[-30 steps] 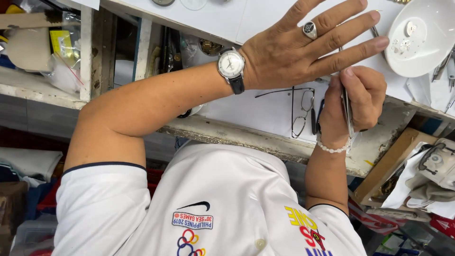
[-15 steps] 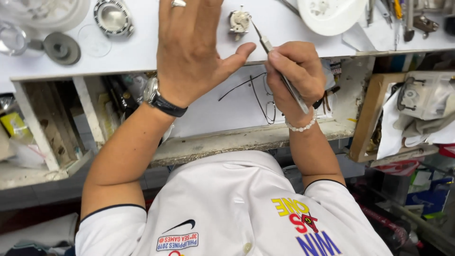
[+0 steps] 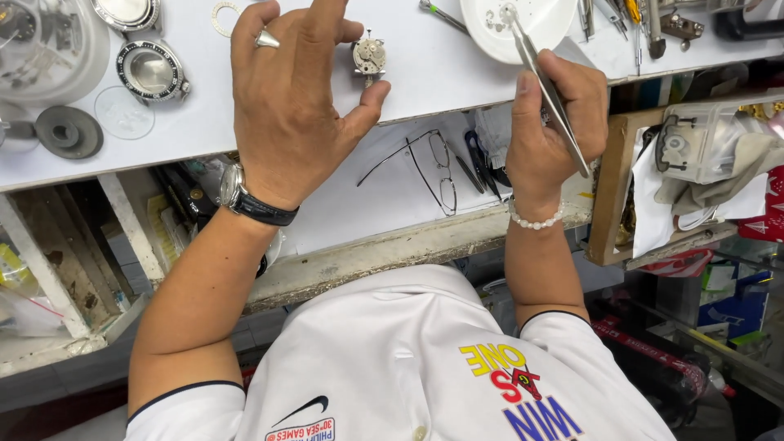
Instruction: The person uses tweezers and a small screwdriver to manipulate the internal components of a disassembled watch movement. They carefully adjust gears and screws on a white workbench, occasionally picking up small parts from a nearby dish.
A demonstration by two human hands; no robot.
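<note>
- Head view: watch was already in bits. Movement [image 3: 369, 55] sat bare on the white bench [image 3: 425, 82], just off my left thumb, and the case [image 3: 152, 70], crystal [image 3: 123, 113] and a grey round die [image 3: 69, 131] lay well apart to the left, so stripping looked done and reassembly not
- Left hand [image 3: 290, 98] was open and flat on the bench, holding nothing
- Right hand [image 3: 555, 122] was pinched shut on tweezers [image 3: 545, 82], tips over the white dish [image 3: 523, 20]; couldn't tell if they'd grabbed a part
- Packaging-wise: clear plastic box [image 3: 694, 143] on the right shelf, yellow packet [image 3: 12, 265] bottom left, red and blue packs [image 3: 735, 306] lower right
</note>
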